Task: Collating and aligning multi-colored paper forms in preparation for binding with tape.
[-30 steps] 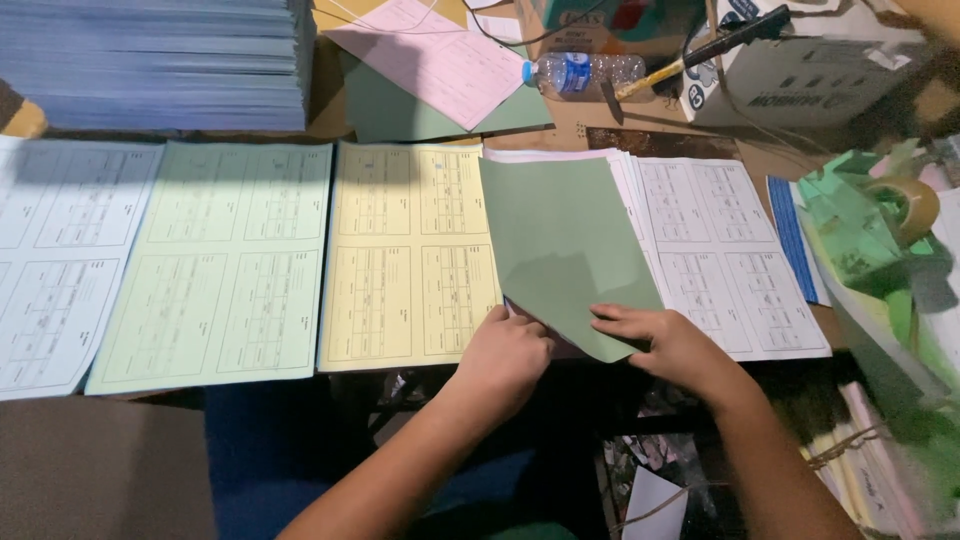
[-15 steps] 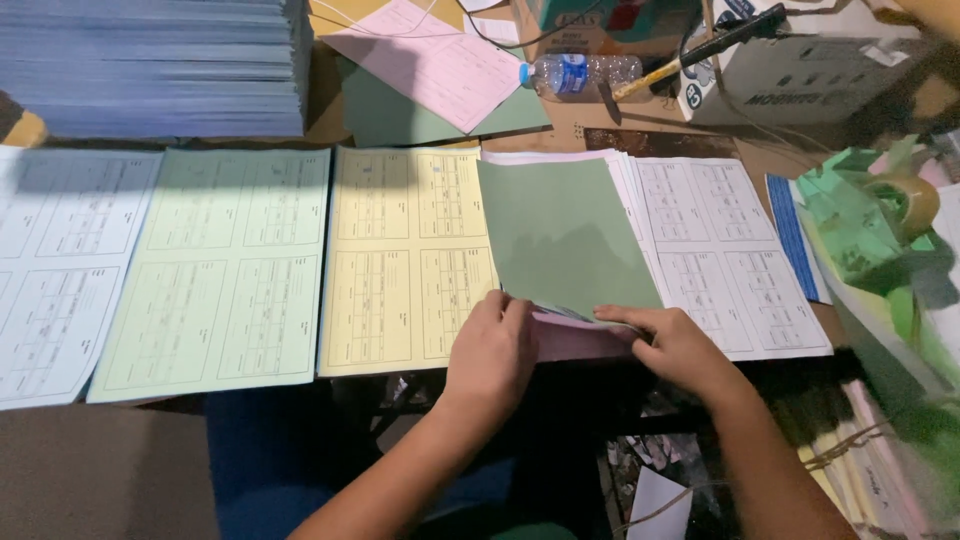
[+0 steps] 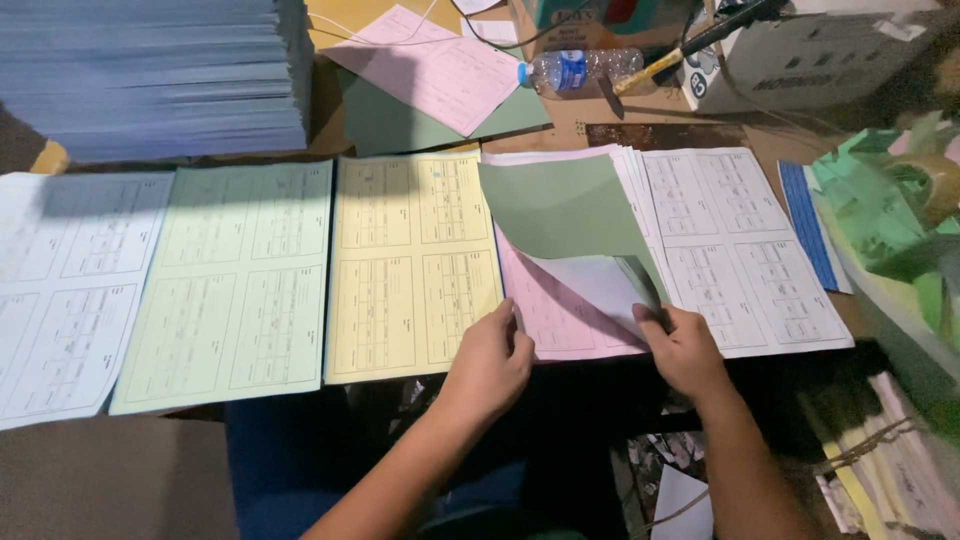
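On the pink sheet [image 3: 560, 310], the left hand [image 3: 492, 362] lay flat at its 7 o'clock corner. At 5 o'clock, the right hand [image 3: 683, 347] pinched the green sheet's [image 3: 560, 205] curled corner; that sheet ran long toward 12 o'clock.

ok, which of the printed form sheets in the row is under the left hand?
The pink sheet, just right of the yellow sheet. The left hand rests on its lower edge; it alone is half covered by the lifted green sheet.
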